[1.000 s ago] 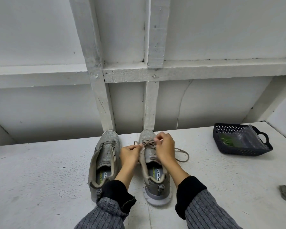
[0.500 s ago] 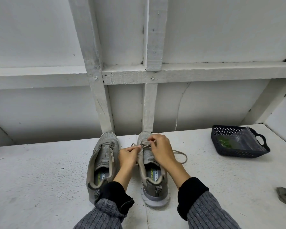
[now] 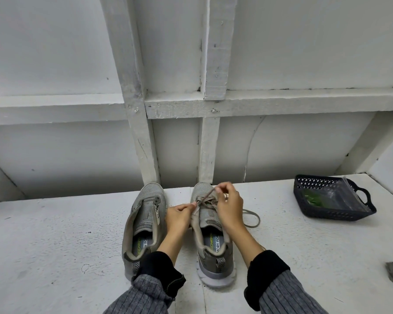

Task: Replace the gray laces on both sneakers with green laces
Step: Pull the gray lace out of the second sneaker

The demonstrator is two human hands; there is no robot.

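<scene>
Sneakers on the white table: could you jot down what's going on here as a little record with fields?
left sneaker: no lace showing, standing on the table
right sneaker: gray lace partly threaded near the toe, a loop trailing to its right
left hand: pinches the lace at the sneaker's left edge
right hand: pinches a strand of the lace, lifted above the toe
basket: dark, far right, holds a clear bag with something green inside
stage: gray lace not yet fully out; no green lace threaded
</scene>
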